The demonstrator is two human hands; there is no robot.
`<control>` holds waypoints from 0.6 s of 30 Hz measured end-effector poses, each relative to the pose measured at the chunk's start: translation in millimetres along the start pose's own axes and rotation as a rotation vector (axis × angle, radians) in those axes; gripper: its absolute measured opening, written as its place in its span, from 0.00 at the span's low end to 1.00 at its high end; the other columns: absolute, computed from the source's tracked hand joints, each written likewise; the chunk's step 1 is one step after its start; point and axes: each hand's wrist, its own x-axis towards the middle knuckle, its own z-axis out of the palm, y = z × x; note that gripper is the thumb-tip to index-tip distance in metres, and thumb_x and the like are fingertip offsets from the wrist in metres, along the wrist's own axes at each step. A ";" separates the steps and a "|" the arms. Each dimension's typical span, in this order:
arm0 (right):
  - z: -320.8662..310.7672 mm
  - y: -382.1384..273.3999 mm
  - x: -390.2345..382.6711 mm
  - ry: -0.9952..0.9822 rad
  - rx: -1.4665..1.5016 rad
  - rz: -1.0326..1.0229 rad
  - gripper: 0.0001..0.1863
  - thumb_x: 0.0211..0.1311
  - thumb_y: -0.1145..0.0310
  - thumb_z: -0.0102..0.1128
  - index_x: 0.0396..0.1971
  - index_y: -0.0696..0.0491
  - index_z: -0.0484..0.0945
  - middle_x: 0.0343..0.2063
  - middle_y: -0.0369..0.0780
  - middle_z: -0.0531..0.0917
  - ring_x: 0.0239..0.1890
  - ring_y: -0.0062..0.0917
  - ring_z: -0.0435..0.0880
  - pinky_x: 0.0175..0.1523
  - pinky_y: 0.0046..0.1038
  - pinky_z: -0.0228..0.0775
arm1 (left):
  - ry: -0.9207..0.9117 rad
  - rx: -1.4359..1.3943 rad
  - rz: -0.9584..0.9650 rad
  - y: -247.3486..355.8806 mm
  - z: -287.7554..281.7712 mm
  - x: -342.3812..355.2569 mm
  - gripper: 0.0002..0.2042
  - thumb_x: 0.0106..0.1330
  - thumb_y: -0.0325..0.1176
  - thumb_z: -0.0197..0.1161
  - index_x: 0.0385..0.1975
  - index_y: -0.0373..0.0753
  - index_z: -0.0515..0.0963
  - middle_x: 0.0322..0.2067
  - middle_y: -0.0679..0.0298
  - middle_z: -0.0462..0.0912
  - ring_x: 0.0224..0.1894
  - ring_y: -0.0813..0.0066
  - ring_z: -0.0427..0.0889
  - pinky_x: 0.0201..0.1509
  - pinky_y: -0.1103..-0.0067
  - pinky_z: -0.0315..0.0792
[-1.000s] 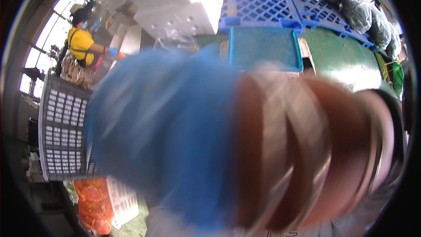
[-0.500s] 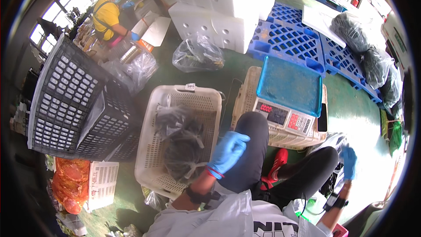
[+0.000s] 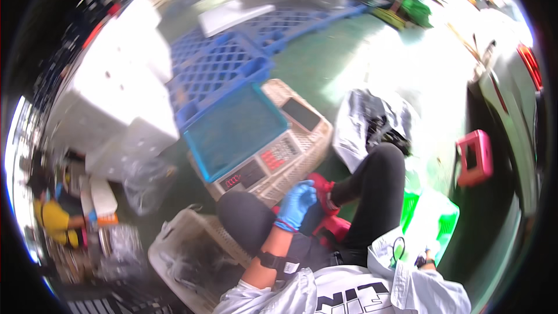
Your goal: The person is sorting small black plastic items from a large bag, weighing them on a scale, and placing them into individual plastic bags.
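My left hand (image 3: 297,204), in a blue glove, is over my lap between my knees, beside the near edge of the scale. Its fingers are loosely curled together and nothing shows in them. The electronic scale (image 3: 238,131) has a bare blue tray and rests on an upturned cream crate (image 3: 325,134). My right hand is down at my right side by a bright green bag or basket (image 3: 444,215). The wrist with a dark band (image 3: 427,263) shows, but the fingers are mostly hidden and blurred.
A cream basket (image 3: 168,238) with dark-filled plastic bags stands at my left. A phone (image 3: 300,114) lies on the crate. Ahead are a white-and-black plastic bag (image 3: 372,122), blue pallets (image 3: 221,72) and white foam boxes (image 3: 110,93). A pink stool (image 3: 475,158) is to the right; a person in yellow (image 3: 52,221) works far left.
My view has swung to the right, bringing the plastic bag, green item and pink stool into sight. My right hand has dropped from beside my knee to my right side.
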 end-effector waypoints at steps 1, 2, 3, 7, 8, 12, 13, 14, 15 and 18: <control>13.0 17.1 -13.3 -0.009 -0.029 0.035 0.08 0.58 0.68 0.52 0.32 0.55 0.77 0.22 0.39 0.80 0.22 0.28 0.78 0.30 0.28 0.69 | 0.012 -0.058 -0.012 -3.2 -29.3 11.4 0.07 0.63 0.26 0.55 0.39 0.35 0.75 0.24 0.65 0.76 0.25 0.78 0.74 0.31 0.79 0.73; 24.1 29.7 -21.5 -0.010 -0.072 0.056 0.08 0.58 0.68 0.52 0.32 0.55 0.77 0.22 0.39 0.80 0.22 0.28 0.78 0.30 0.29 0.70 | 0.062 -0.036 -0.028 -4.0 -60.0 19.7 0.07 0.63 0.27 0.55 0.39 0.36 0.75 0.22 0.66 0.75 0.23 0.79 0.73 0.29 0.79 0.71; 32.9 49.0 -28.1 0.000 -0.132 0.070 0.08 0.58 0.68 0.52 0.33 0.55 0.77 0.22 0.39 0.81 0.23 0.29 0.78 0.30 0.29 0.70 | 0.111 0.072 0.017 -4.6 -82.7 26.3 0.07 0.63 0.28 0.55 0.39 0.37 0.75 0.23 0.66 0.76 0.24 0.79 0.73 0.30 0.79 0.72; 43.3 137.3 -43.2 0.140 -0.494 -0.017 0.09 0.57 0.68 0.51 0.34 0.55 0.77 0.23 0.40 0.82 0.24 0.31 0.80 0.31 0.31 0.71 | 0.036 0.279 -0.060 -26.2 -37.4 49.5 0.10 0.64 0.30 0.53 0.43 0.40 0.76 0.26 0.67 0.79 0.26 0.78 0.75 0.33 0.78 0.73; 47.4 120.7 -23.9 0.254 -0.340 0.216 0.10 0.55 0.69 0.53 0.35 0.54 0.79 0.31 0.43 0.82 0.29 0.34 0.82 0.37 0.33 0.73 | 0.011 0.350 -0.098 -30.8 -31.0 55.0 0.10 0.64 0.31 0.53 0.44 0.40 0.76 0.27 0.68 0.79 0.26 0.77 0.76 0.34 0.78 0.73; 55.4 -25.6 -24.5 0.531 0.268 0.397 0.11 0.50 0.67 0.59 0.33 0.57 0.79 0.35 0.49 0.80 0.35 0.42 0.81 0.42 0.34 0.73 | 0.066 0.559 -0.105 -27.5 -32.1 41.2 0.11 0.65 0.33 0.53 0.45 0.41 0.75 0.29 0.69 0.80 0.28 0.78 0.76 0.35 0.78 0.73; 53.5 -1.4 -15.3 0.669 -0.036 0.326 0.12 0.53 0.68 0.60 0.35 0.58 0.75 0.35 0.48 0.79 0.42 0.38 0.80 0.45 0.35 0.73 | 0.029 0.569 -0.145 -40.1 -30.3 47.1 0.11 0.65 0.33 0.53 0.45 0.41 0.75 0.29 0.69 0.80 0.28 0.79 0.76 0.36 0.78 0.73; 57.4 10.1 -3.3 0.775 0.191 0.272 0.14 0.52 0.66 0.61 0.36 0.58 0.73 0.35 0.48 0.78 0.43 0.38 0.79 0.46 0.36 0.73 | 0.022 0.574 -0.161 -49.9 -29.6 48.8 0.11 0.65 0.33 0.53 0.45 0.41 0.75 0.29 0.69 0.80 0.28 0.79 0.76 0.36 0.78 0.73; 62.2 23.5 11.6 0.887 0.414 0.210 0.17 0.52 0.64 0.63 0.38 0.57 0.72 0.36 0.48 0.78 0.45 0.38 0.77 0.47 0.37 0.72 | 0.049 0.580 -0.199 -63.6 -28.8 51.6 0.11 0.65 0.34 0.53 0.45 0.41 0.75 0.29 0.69 0.79 0.28 0.79 0.76 0.36 0.79 0.73; 63.0 22.4 23.1 0.646 0.235 0.371 0.20 0.52 0.56 0.61 0.39 0.55 0.73 0.34 0.49 0.80 0.40 0.42 0.79 0.44 0.38 0.72 | 0.125 0.624 -0.232 -84.1 -23.7 45.0 0.10 0.65 0.34 0.54 0.44 0.39 0.75 0.28 0.68 0.77 0.28 0.79 0.75 0.35 0.80 0.72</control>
